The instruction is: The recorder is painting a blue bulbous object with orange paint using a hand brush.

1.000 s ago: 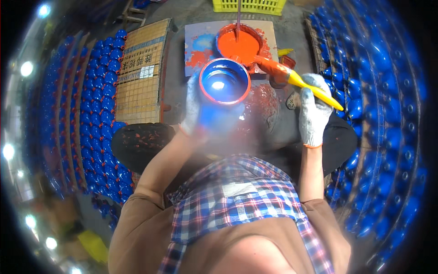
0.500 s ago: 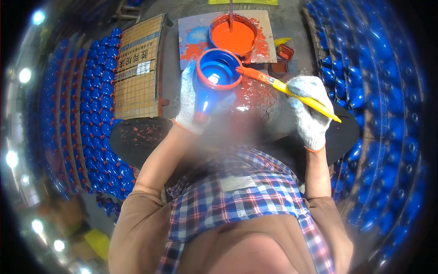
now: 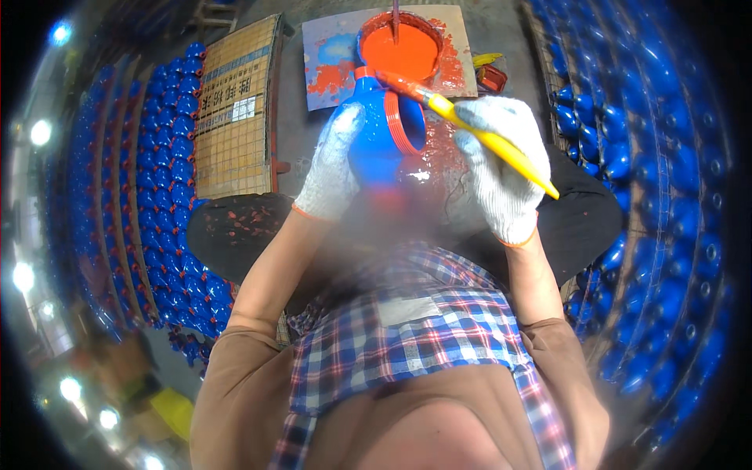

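Note:
My left hand [image 3: 330, 164], in a white knit glove, is closed round a glossy blue hollow fitting [image 3: 372, 129]. Its wide threaded mouth is red and faces right, while a smaller red end points away from me. A paintbrush [image 3: 513, 154] with a yellow handle is gripped in my gloved right hand [image 3: 505, 168]. Red paint coats its bristles, which lie against or very near the small red end; contact is hard to tell. The lower part of the fitting is blurred. Just beyond it stands a bucket of orange-red paint [image 3: 403, 55] with a stick in it.
The bucket rests on a paint-splashed board [image 3: 317, 47]. Beside that sits a small red container [image 3: 491, 78]. Rows of blue fittings [image 3: 176, 149] are stacked at left, near a woven panel [image 3: 235, 125]. More blue fittings [image 3: 642, 180] line racks at right.
The fitting has turned, so its wide mouth now faces right instead of up toward me. My right hand has moved left with the brush, from the wide rim to the small far end.

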